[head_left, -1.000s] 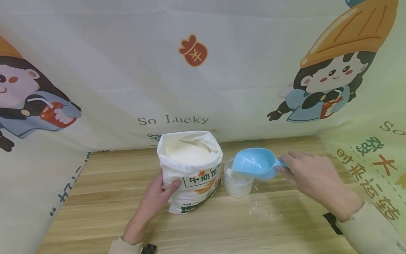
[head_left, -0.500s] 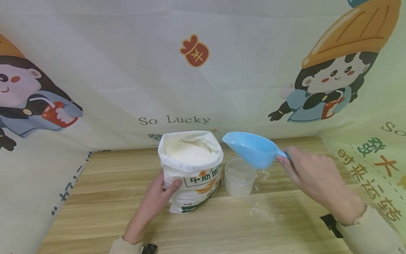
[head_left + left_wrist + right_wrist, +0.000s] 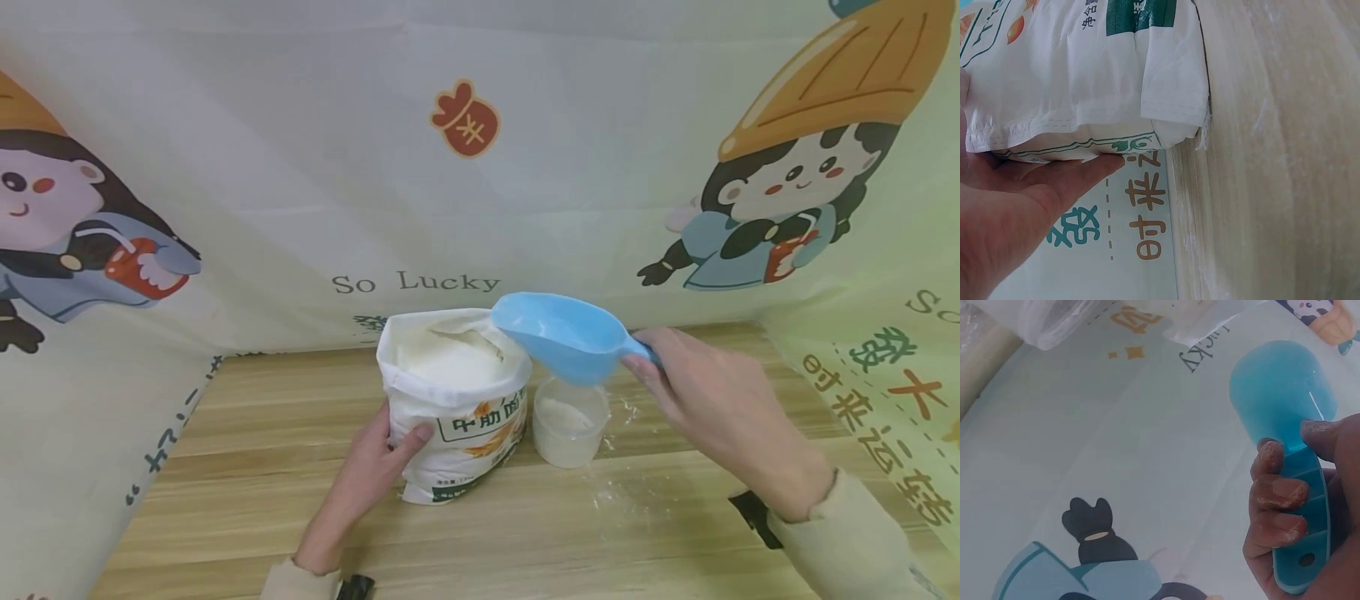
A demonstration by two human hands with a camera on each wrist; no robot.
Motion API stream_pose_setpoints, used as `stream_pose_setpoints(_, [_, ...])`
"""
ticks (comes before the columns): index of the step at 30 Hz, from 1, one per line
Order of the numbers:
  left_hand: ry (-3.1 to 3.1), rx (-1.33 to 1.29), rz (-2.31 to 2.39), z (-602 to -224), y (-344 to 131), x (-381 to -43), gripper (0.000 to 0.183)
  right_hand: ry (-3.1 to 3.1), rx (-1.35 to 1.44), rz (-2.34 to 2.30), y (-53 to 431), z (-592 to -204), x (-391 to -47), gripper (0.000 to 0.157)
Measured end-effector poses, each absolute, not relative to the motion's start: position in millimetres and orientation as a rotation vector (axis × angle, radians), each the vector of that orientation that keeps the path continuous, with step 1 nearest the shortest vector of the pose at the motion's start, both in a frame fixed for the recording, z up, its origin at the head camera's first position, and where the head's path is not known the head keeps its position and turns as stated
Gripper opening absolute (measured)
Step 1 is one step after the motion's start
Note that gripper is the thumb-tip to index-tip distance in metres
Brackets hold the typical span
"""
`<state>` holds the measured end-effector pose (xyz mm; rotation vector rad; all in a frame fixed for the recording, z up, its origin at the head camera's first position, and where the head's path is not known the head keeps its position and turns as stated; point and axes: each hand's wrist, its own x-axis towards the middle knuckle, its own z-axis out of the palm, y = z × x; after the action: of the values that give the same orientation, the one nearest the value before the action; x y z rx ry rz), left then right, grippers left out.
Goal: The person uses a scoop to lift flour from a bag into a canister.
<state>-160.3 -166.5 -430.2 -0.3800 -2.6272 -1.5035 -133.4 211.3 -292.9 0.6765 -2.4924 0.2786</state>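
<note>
An open white flour bag (image 3: 476, 442) stands on the table, its rim folded outward and white flour (image 3: 450, 362) inside. My left hand (image 3: 375, 458) holds the bag's lower left side, thumb on the front. In the left wrist view the other fingers of that hand (image 3: 1029, 206) lie along the back of the bag (image 3: 1072, 87). My right hand (image 3: 712, 400) grips the handle of a light blue scoop (image 3: 562, 333). The scoop is raised above a clear cup (image 3: 570, 437) with white flour in it, its tip at the bag's right rim. Curled fingers (image 3: 1279, 490) wrap the handle in the right wrist view.
Spilled flour (image 3: 615, 496) dusts the wooden table (image 3: 525, 550) in front and right of the cup. A printed cloth backdrop (image 3: 300, 167) walls the table at the back and both sides. The cup stands close beside the bag's right side.
The scoop has lifted from the cup's mouth and moved left to the bag's rim, held in my right hand. The left hand and the bag have stayed in place.
</note>
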Motion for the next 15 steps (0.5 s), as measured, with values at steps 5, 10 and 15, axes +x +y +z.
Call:
stream_pose_setpoints(5, [-2.634, -0.371, -1.505, -430, -167, -160, 0.054, -2.45, 0.724, 0.263, 202, -291, -138, 0.037])
stream_pose_setpoints(10, [-2.647, -0.367, -1.502, -430, -167, -160, 0.056, -2.326, 0.767, 0.232, 191, -289, -145, 0.064])
stream_pose_setpoints(15, [-2.652, -0.362, -1.504, -429, -166, -160, 0.054, -2.275, 0.779, 0.204, 181, -284, -148, 0.059])
